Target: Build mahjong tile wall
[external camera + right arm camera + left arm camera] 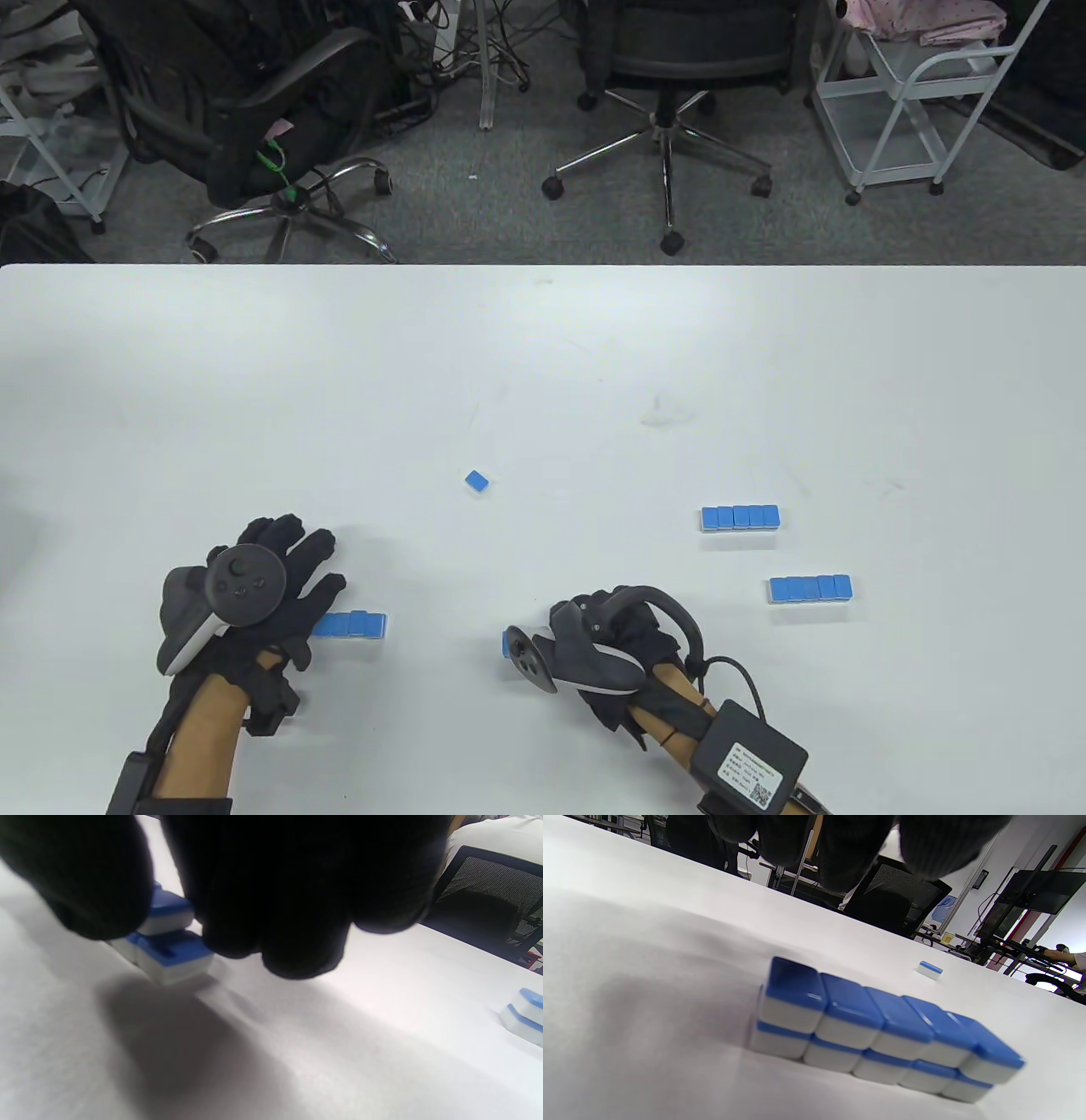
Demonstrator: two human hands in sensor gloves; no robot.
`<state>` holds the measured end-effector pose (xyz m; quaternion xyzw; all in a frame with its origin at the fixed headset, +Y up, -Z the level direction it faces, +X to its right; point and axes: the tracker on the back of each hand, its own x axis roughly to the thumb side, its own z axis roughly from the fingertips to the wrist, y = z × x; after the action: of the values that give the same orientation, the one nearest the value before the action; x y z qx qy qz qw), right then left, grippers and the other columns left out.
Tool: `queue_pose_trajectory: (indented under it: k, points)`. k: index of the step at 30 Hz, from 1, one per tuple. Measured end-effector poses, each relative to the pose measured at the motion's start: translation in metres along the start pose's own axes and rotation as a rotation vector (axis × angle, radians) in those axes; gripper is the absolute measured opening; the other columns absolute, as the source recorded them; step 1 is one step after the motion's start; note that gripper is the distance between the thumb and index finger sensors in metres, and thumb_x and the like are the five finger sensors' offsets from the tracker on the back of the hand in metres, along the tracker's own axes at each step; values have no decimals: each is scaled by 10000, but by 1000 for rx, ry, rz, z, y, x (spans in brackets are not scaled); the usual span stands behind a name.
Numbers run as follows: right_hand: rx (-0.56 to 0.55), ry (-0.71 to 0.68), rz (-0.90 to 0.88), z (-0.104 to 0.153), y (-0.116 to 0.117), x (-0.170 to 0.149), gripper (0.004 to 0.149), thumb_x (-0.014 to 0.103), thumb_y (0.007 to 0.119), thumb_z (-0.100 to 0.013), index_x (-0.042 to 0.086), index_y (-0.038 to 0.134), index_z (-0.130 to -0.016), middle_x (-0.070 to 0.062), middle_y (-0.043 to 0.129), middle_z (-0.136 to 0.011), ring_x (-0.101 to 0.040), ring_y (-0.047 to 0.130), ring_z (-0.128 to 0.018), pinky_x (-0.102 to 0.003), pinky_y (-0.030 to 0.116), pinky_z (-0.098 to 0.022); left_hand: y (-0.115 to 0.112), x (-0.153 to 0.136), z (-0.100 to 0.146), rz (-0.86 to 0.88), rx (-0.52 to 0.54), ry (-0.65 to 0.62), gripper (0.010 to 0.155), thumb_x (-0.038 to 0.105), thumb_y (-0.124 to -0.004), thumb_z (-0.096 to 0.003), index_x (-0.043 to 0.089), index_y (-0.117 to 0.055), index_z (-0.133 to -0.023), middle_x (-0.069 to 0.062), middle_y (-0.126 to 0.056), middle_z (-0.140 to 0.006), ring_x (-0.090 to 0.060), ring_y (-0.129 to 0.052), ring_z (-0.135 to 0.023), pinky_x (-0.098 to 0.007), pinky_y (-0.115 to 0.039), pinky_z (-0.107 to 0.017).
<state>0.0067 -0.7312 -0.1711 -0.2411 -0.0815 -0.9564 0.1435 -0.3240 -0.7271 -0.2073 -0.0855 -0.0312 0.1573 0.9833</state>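
White table (543, 356), office chairs (670, 51) behind | tiles: blue-backed, white-faced, glossy; likely rigid, light, slippery; best pinched on the long sides | left stack (878, 1031) two-high, beside left hand (254, 594), fingers spread, empty | right hand (611, 654) fingers curled over a small stack (165, 942); grip unclear | two rows (740, 518) right; stray tile (477, 481) centre

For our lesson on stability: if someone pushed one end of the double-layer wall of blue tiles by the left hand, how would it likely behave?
The two-layer tile wall probably slides as separate rigid blocks, since seams show between tiles. Its glossy tops suggest the upper row could slip off. It seems unlikely to roll, being box-shaped.
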Motion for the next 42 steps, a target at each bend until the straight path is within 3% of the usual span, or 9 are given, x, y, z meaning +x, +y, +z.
queue_pose_trajectory:
  k: [12,18,23,26,30,32,37,39,42]
  points:
    - [-17,5,-14,1,0,1,640,515,851,-291,182,781,-832,-29,969,-678,-240,1027,-519,-507,820,-503,0,0,1,2,0,-2,636,585,-665,-497,341,-608,-1081,-37,-398,-1205,-359,-306,-1129,-714,-242,-756]
    - [-82,72,-132,0,-22,-23,647,527,802,-324,205,730,-880,-39,920,-776,-266,989,-623,-527,785,-556,0,0,0,3,3,-3,636,584,-666,-496,340,-611,-1080,-36,-398,-1205,-359,-307,-1128,-714,-243,-755]
    - [-76,154,-36,-35,-40,-29,637,488,801,-343,247,669,-917,-21,860,-867,-259,950,-720,-531,760,-604,0,2,0,4,4,-13,635,584,-665,-496,341,-610,-1080,-35,-397,-1205,-359,-306,-1128,-714,-244,-755]
    - [-27,204,22,-68,-52,-25,680,435,840,-350,311,563,-959,35,770,-967,-243,900,-812,-533,728,-656,1,2,0,5,9,-14,636,584,-665,-495,340,-609,-1080,-35,-399,-1205,-359,-309,-1128,-714,-245,-755]
    - [-39,269,9,-118,-62,-16,677,422,858,-346,383,546,-946,74,786,-949,-226,905,-801,-522,729,-655,1,2,0,10,8,-11,635,584,-665,-495,341,-610,-1079,-37,-399,-1204,-360,-308,-1127,-714,-244,-755]
    - [5,300,-36,-142,-58,-9,670,420,859,-352,415,538,-940,89,779,-954,-215,885,-827,-522,711,-678,1,2,0,11,9,-14,635,583,-665,-496,339,-611,-1079,-36,-400,-1204,-360,-309,-1126,-713,-245,-755]
    - [203,359,-27,-187,-27,9,709,429,816,-385,570,371,-919,170,512,-1097,-166,680,-1002,-534,594,-784,1,2,-2,11,10,-21,635,584,-665,-495,339,-611,-1079,-36,-404,-1203,-362,-313,-1126,-715,-247,-754]
    - [203,381,-32,-190,-22,9,603,399,774,-401,549,464,-896,194,571,-1035,-144,735,-940,-488,640,-761,1,2,-2,14,10,-21,636,583,-666,-495,337,-614,-1079,-37,-405,-1203,-360,-314,-1126,-714,-248,-754]
    - [123,383,-137,-181,-27,-2,525,387,864,-354,421,681,-845,121,799,-896,-150,899,-788,-463,732,-688,1,2,-2,14,9,-21,634,582,-666,-496,337,-614,-1079,-38,-406,-1203,-363,-313,-1126,-714,-250,-755]
